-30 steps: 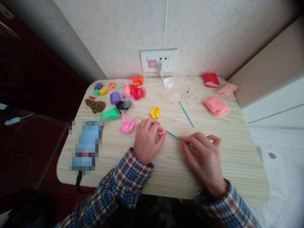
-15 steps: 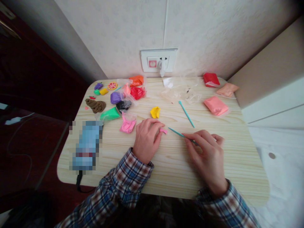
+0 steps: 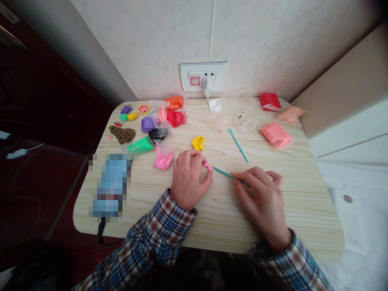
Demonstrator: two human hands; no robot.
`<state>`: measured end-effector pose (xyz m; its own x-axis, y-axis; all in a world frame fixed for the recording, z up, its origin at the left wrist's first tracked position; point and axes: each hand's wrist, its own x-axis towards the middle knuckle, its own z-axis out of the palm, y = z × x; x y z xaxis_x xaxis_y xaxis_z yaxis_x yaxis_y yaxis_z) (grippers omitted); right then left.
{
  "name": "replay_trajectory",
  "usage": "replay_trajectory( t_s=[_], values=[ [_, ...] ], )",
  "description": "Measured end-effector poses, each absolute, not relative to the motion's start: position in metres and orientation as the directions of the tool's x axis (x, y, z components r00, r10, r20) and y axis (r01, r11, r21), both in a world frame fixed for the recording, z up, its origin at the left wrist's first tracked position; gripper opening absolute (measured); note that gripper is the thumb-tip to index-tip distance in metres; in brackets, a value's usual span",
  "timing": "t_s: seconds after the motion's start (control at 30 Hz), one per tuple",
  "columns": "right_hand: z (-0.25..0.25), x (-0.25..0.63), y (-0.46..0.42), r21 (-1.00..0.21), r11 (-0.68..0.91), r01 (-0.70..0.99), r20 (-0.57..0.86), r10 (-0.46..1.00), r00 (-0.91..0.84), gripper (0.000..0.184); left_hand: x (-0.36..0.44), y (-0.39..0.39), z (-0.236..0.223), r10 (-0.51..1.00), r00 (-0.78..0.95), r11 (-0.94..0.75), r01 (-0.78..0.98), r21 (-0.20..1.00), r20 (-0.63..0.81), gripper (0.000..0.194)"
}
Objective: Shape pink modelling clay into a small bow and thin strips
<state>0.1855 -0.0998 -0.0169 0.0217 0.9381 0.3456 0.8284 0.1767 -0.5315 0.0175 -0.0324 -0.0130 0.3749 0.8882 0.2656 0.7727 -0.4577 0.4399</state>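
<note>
Between the thumb and forefinger of my left hand (image 3: 189, 180) is a small pink piece of modelling clay (image 3: 208, 166), bow-like in shape. My right hand (image 3: 262, 198) grips a thin teal modelling tool (image 3: 222, 172) like a pen, and its tip meets the right side of the pink piece. A yellow lump of clay (image 3: 198, 142) lies just beyond my left fingers. Farther back to the right rests a second teal modelling tool (image 3: 239, 145).
Bagged clay in several colours, such as the pink bag (image 3: 163, 157) and green bag (image 3: 141, 145), sits on the left. A brown coil (image 3: 122, 134) and a blurred-out device (image 3: 112, 186) are there too. Clear wrappers (image 3: 233, 115) and a salmon packet (image 3: 276, 135) lie at the back right.
The teal tool's tip has moved left onto the pink piece. My left thumb has shifted down and right, and the pink piece has turned slightly between the fingers.
</note>
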Motion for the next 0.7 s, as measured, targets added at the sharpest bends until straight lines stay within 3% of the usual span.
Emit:
replay_trajectory(
  t_s=[0.7],
  values=[
    [-0.0168,0.1842,-0.0995,-0.524,0.197,0.829,0.353,0.935,0.0,0.018,0.0153,-0.0314,-0.0139,0.887,0.371,-0.461,0.744,0.484,0.274,0.015]
  ],
)
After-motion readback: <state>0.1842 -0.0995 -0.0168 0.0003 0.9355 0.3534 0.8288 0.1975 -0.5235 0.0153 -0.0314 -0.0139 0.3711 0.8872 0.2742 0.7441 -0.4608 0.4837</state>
